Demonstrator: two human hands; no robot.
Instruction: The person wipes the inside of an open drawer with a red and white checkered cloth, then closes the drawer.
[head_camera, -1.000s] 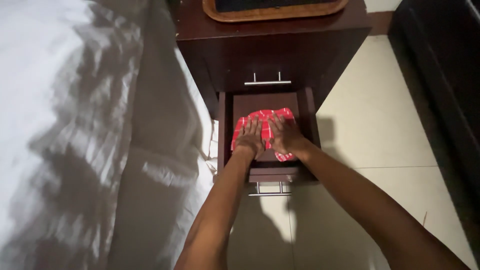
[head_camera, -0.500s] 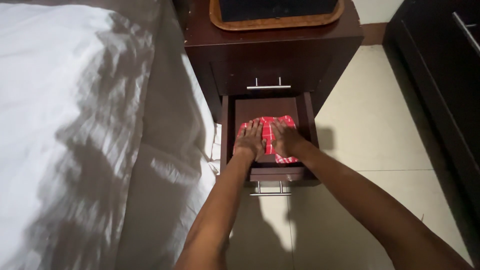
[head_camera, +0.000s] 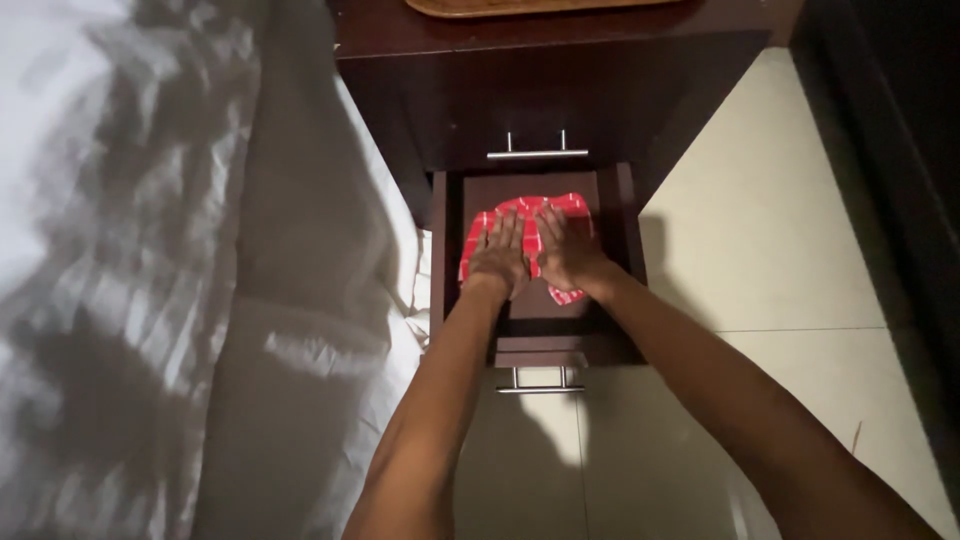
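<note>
Both hands flat, side by side: left hand (head_camera: 497, 255) and right hand (head_camera: 565, 250) press red checked cloth (head_camera: 530, 212) into back of open lower drawer (head_camera: 625, 230) of nightstand (head_camera: 560, 90). Smoothing step; pulling hands out likely comes before shutting.

Folded cloth (head_camera: 530, 215) in open lower drawer (head_camera: 545, 345) of nightstand (head_camera: 560, 85); left hand (head_camera: 498, 258) and right hand (head_camera: 568, 255) flat on it; bed (head_camera: 130, 270) left, tray (head_camera: 520, 6) on top.
</note>
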